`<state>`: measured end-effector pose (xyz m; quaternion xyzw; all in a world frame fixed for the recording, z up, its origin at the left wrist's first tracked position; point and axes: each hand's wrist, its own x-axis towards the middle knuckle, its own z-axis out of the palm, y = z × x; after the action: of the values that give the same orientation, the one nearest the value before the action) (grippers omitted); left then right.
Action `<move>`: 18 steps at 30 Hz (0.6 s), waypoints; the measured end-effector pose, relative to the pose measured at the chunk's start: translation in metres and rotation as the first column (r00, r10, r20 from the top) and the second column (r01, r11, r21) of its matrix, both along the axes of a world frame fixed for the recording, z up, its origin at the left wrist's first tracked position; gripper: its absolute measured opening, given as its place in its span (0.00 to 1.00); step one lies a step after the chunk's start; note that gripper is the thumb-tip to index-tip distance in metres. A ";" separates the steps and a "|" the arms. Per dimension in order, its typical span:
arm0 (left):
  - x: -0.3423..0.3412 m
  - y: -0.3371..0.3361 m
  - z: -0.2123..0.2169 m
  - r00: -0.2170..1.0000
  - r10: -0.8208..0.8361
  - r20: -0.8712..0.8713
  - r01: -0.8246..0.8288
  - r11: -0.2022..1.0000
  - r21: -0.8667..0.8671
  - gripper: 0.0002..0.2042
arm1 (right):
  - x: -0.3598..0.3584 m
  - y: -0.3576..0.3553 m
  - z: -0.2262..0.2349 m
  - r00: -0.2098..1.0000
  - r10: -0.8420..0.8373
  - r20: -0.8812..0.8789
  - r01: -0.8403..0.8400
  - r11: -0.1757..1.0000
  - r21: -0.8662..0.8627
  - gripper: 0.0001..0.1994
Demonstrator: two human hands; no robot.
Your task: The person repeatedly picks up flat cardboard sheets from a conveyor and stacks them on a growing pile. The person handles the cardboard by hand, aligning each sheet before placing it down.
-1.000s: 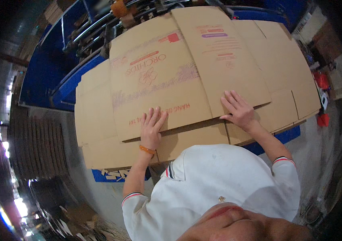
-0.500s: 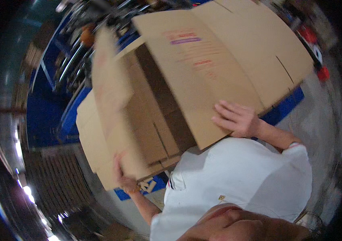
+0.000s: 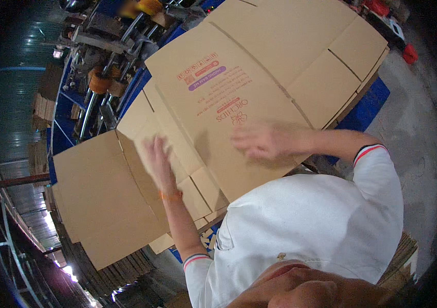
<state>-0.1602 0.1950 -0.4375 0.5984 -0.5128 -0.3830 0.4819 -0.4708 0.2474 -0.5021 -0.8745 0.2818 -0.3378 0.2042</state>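
A large brown cardboard box blank (image 3: 259, 77), slotted and creased, lies spread out in front of me. Red and purple print marks its middle panel. A wide plain cardboard panel (image 3: 100, 195) reaches out at the left, below the level of the printed one. My left hand (image 3: 159, 159), with an orange band at the wrist, hovers blurred over the cardboard between these panels, fingers apart and holding nothing. Over the lower part of the printed panel is my right hand (image 3: 264, 141), smeared by motion, its fingers stretched out; whether it touches the cardboard is unclear.
Machinery with metal rods and orange rollers (image 3: 100, 80) stands beyond the cardboard at the far left. A blue surface (image 3: 365, 105) shows under its right edge. Stacked cardboard (image 3: 126, 269) lies low at the left. A red-and-white object (image 3: 395, 31) sits at the far right.
The raised left panel has come down and lies spread to the left. My left hand has let go of its edge and moved up; my right hand has shifted left across the printed panel.
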 end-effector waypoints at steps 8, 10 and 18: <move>-0.081 -0.125 0.006 0.928 -0.125 -0.351 0.234 0.928 0.289 0.23 | -0.039 -0.216 -0.023 0.572 -0.820 0.020 0.769 0.544 0.337 0.20; -0.104 -0.124 0.033 0.954 -0.170 -0.246 0.221 0.955 0.199 0.20 | -0.044 -0.247 -0.010 0.578 -0.799 -0.166 0.792 0.500 0.349 0.19; -0.173 -0.112 0.093 0.967 -0.253 0.011 0.253 0.967 0.027 0.17 | -0.064 -0.292 -0.019 0.561 -0.776 -0.289 0.802 0.424 0.421 0.25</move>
<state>-0.3333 0.0835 -0.3446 0.5367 -0.5836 -0.4436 0.4179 -0.5348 -0.0449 -0.5214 -0.5604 0.7408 -0.2842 0.2376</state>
